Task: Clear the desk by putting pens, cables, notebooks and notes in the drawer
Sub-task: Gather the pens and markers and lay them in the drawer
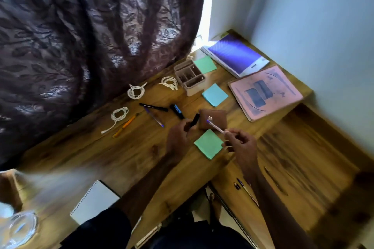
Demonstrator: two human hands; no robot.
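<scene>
Holding two pens: your left hand [178, 137] curls round a short black marker [194, 119], just left of the brown square wallet [212, 118]; your right hand [240, 145] pinches the tail of a clear slim ballpoint w/ blue tip [215, 127], over the wallet. Both light, stiff, prob. slick, so grip mid-barrel. Right of wallet, the open wooden drawer [303, 147] holds a few pens [242, 187]. Beyond wallet, white plastic organiser [189, 79]: contents unclear.

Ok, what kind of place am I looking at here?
Probably a home study corner: a wooden desk with a pink notebook, an orange pen and a coiled cable, beside a dark lace curtain.
</scene>
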